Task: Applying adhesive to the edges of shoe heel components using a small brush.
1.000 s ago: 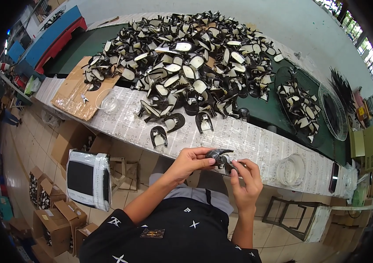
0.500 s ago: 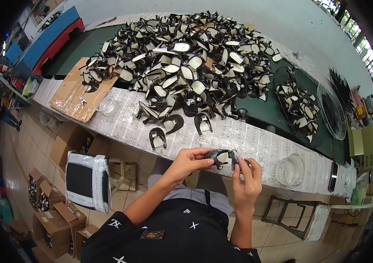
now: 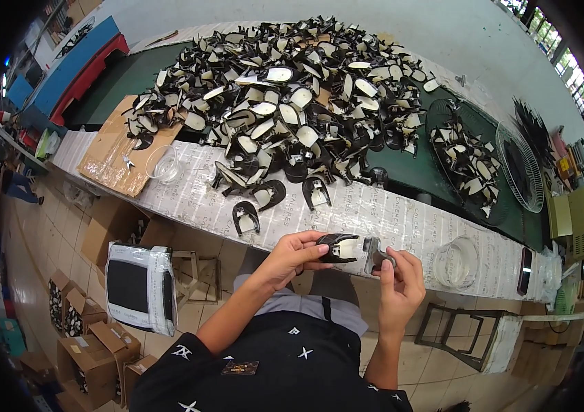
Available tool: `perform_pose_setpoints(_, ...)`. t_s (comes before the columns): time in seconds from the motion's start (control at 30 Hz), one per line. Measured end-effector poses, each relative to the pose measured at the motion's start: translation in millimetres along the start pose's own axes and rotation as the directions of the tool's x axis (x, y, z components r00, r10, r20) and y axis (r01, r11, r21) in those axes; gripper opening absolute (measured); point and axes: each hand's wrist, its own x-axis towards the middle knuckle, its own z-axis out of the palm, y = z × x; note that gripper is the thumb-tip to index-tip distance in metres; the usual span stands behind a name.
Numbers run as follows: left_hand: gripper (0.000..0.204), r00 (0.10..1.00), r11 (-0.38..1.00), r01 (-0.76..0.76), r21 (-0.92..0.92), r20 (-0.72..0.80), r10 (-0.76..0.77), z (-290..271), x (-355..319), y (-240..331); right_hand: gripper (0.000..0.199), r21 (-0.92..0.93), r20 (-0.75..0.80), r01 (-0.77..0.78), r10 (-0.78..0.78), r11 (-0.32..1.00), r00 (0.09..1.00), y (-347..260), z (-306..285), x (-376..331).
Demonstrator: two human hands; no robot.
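Over the near table edge, my left hand (image 3: pixel 290 261) pinches the left end of a black curved shoe part (image 3: pixel 342 250) with a pale inner lining. Just right of it, my right hand (image 3: pixel 402 285) grips a small dark grey tool (image 3: pixel 376 258) with a wide flat end, between thumb and fingers. A narrow gap shows between tool and shoe part. On the table beyond my hands lie loose shoe parts of the same kind (image 3: pixel 246 218). A large heap of them (image 3: pixel 292 103) covers the far side.
A clear plastic bowl (image 3: pixel 455 264) stands on the right, another bowl (image 3: pixel 164 165) beside a cardboard sheet (image 3: pixel 110 154) on the left. Shoe parts fill a round wire tray (image 3: pixel 467 161). A phone (image 3: pixel 523 271) lies at the right end. Stool frames (image 3: pixel 453 336) and cardboard boxes (image 3: pixel 89 364) stand below.
My right hand has moved right and slightly down, drawing the grey tool away from the shoe part. My left hand has turned the shoe part a little, so its pale lining faces up more.
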Motion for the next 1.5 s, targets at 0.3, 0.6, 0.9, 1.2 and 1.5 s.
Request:
perform_pose_setpoints(0.3,0.030,0.999,0.995,-0.028,0.099,-0.024,0.031,7,-1,1,0.023,-0.124,0.174,0.196,-0.173,0.973,0.970,-6,5,2)
perform_pose_setpoints(0.6,0.031,0.998,0.983,-0.069,0.171,0.019,0.066,11,-2,2,0.025,-0.231,0.197,0.321,-0.279,0.918,0.940,-3,11,3)
perform_pose_setpoints(0.9,0.029,0.998,0.979,-0.059,0.196,0.013,0.058,10,-3,2,0.022,-0.297,0.066,0.246,-0.237,0.923,0.969,1,5,2)
perform_pose_setpoints(1.2,0.026,0.999,1.000,-0.018,-0.009,0.038,0.018,6,-2,1,0.018,0.140,0.049,-0.104,0.098,0.985,0.994,-8,-2,-2)
perform_pose_setpoints(1.5,0.023,1.000,1.000,-0.026,0.014,0.012,0.026,9,1,-1,0.020,0.129,0.161,-0.086,0.065,0.988,0.985,-11,13,-8)
